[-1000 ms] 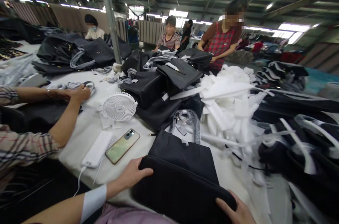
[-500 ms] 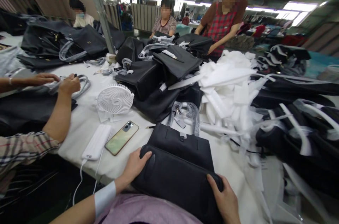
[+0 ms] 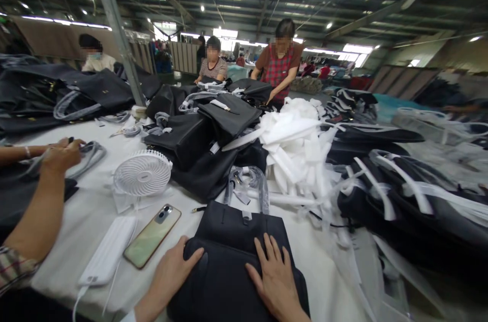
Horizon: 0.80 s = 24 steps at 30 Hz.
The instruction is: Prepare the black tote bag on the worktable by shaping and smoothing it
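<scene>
A black handbag (image 3: 224, 281) lies in front of me on the white-covered table, its far part folded away and its plastic-wrapped handles (image 3: 263, 187) stretched out beyond it. At its left edge, my left hand (image 3: 171, 266) grips the bag with the thumb on top; the other fingers are partly hidden. My right hand (image 3: 272, 271) rests palm down on the bag, fingers spread, right of its middle. A small white tab (image 3: 247, 216) shows at the bag's far end.
Left of the bag are a phone (image 3: 152, 235), a white power bank (image 3: 109, 248) with a cable, and a white fan (image 3: 143, 172). A co-worker's hands (image 3: 63, 154) work at far left. White foam strips (image 3: 293, 144) and black bags (image 3: 385, 185) are heaped right.
My right hand has let go of the bag's right edge and moved inward, now flat on top. My left hand keeps the left edge. The view has turned right and up.
</scene>
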Each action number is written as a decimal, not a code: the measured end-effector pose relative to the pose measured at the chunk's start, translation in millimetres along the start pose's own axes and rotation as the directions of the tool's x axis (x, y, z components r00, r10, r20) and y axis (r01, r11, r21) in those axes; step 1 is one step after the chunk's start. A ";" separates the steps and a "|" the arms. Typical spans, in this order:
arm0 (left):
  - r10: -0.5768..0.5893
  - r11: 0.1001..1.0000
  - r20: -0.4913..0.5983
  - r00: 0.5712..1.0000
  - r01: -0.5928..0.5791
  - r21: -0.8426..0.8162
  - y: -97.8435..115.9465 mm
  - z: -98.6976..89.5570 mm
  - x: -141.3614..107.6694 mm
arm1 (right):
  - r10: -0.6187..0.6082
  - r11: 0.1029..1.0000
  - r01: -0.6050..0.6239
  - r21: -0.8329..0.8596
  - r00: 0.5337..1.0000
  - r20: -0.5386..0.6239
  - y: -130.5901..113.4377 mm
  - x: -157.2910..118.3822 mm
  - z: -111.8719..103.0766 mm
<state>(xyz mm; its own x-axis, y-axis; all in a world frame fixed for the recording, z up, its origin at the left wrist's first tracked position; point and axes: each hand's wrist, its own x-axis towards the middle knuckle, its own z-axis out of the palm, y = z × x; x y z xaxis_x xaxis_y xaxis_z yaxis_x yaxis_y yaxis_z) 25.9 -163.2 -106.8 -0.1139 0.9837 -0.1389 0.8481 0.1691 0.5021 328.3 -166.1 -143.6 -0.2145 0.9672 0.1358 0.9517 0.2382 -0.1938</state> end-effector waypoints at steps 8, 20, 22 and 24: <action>0.531 0.805 -0.063 0.845 -0.480 0.349 51.3 10.0 16.9 | 0.002 0.999 -0.003 0.032 1.000 0.031 10.1 -3.1 19.8; 0.394 0.802 0.131 0.910 -0.410 0.434 12.0 59.9 56.5 | 0.074 0.973 -0.096 0.212 0.991 0.109 9.4 -7.6 10.3; 0.448 0.761 0.092 0.889 -0.433 0.483 10.9 67.8 56.0 | 0.085 0.961 -0.113 0.254 0.989 0.118 7.7 -10.0 5.2; 0.552 0.696 0.045 0.832 -0.490 0.525 11.8 83.3 50.0 | 0.097 0.948 -0.130 0.290 0.987 0.125 6.7 -12.0 2.3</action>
<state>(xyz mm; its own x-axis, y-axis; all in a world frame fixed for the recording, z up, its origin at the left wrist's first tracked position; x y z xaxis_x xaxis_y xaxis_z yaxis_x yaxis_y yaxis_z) 73.3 -117.1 -178.9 0.3967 0.9096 0.1235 0.9177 -0.3961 -0.0304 336.8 -176.0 -148.8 -0.1472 0.9891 -0.0064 0.8662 0.1258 -0.4835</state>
